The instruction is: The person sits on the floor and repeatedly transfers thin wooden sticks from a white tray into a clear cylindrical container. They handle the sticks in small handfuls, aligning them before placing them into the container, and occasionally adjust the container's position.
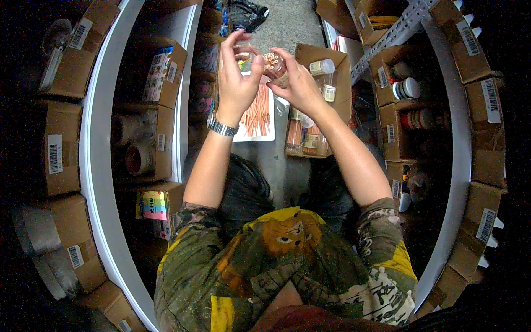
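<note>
My right hand (pixel 296 81) grips a clear jar (pixel 278 76) packed with thin pinkish-brown sticks (pixel 271 61), their pale ends facing up. Beside it, my left hand (pixel 238 76) has its fingers curled about a clear plastic piece (pixel 245 53), which may be a lid. The left thumb lies close to the jar's rim; whether it touches cannot be made out. Below the hands, a white tray (pixel 271 135) on the floor carries many loose sticks (pixel 257 116) of the same colour. A metal-strapped watch (pixel 224 128) is on my left wrist.
To the right of the tray stands an open cardboard box (pixel 340 93) with several clear jars (pixel 311 141), some holding sticks. Shelves with labelled cardboard bins (pixel 166 145) line the left, and more bins (pixel 383 79) the right. A black plastic bag (pixel 247 16) lies ahead on the floor.
</note>
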Demonstrator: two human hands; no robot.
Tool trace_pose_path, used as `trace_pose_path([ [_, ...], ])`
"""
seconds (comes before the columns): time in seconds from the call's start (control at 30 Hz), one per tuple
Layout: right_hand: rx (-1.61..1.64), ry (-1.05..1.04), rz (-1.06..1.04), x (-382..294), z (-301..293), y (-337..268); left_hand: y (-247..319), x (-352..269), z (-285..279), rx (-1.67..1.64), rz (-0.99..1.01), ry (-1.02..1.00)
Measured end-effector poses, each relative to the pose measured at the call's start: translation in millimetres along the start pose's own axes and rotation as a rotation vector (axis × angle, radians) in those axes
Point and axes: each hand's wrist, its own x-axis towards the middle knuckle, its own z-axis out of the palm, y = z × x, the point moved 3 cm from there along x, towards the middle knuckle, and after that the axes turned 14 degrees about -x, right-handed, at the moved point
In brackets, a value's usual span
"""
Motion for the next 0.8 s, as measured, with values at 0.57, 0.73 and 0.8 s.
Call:
trace_pose_path([
  [0.57, -0.06, -0.028, 0.14, 6, -25, 23, -166, 20, -38, 0.296, -0.206, 0.29],
  [0.73, -0.058, 0.031, 0.087, 7, -44, 26, -353, -106, -31, 0.76, -0.811, -0.264],
  [0.8, -0.09, -0.064, 0.133, 8, -51, 24, -410, -179, -35, 0.854, -0.974, -0.353],
])
